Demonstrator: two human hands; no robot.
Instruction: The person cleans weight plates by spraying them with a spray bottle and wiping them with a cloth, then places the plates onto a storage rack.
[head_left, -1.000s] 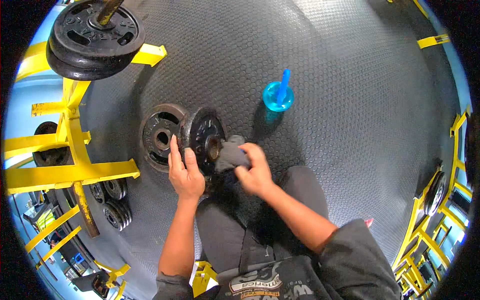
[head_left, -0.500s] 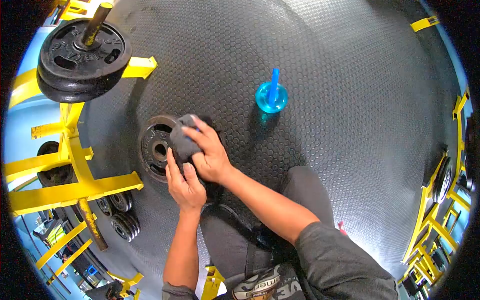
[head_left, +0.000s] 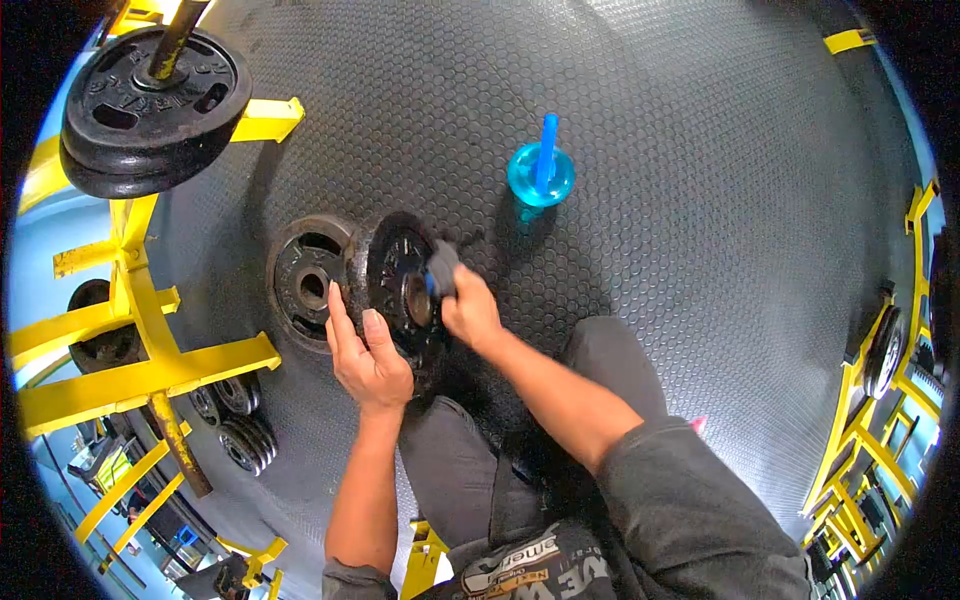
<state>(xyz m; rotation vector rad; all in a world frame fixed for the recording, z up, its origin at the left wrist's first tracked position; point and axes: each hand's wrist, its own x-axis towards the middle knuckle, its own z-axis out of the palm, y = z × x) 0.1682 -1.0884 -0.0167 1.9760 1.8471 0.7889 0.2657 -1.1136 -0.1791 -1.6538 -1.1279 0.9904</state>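
A black weight plate point(head_left: 392, 260) stands tilted on its edge in front of me, its face turned to the right. My left hand point(head_left: 370, 362) is open, fingers straight and thumb apart, against the near rim of this plate. In my right hand point(head_left: 473, 312) is a bunched dark grey cloth point(head_left: 443, 266), blurred, with a bit of blue showing. The cloth is at the right side of the plate, near its centre hole. Behind the tilted plate, to the left, a second weight plate point(head_left: 290, 282) lies flat on the floor.
A blue translucent bottle point(head_left: 541, 177) with a blue upright top stands on the black studded rubber floor point(head_left: 680, 200). On the left, a yellow rack point(head_left: 150, 395) holds stacked black plates point(head_left: 150, 110). More plates point(head_left: 245, 445) rest low beside it. Another yellow rack point(head_left: 860, 420) is at the far right.
My right hand with the cloth has moved right, from the upper part of the plate towards its centre, uncovering the plate's face. My left hand has stayed nearly in place.
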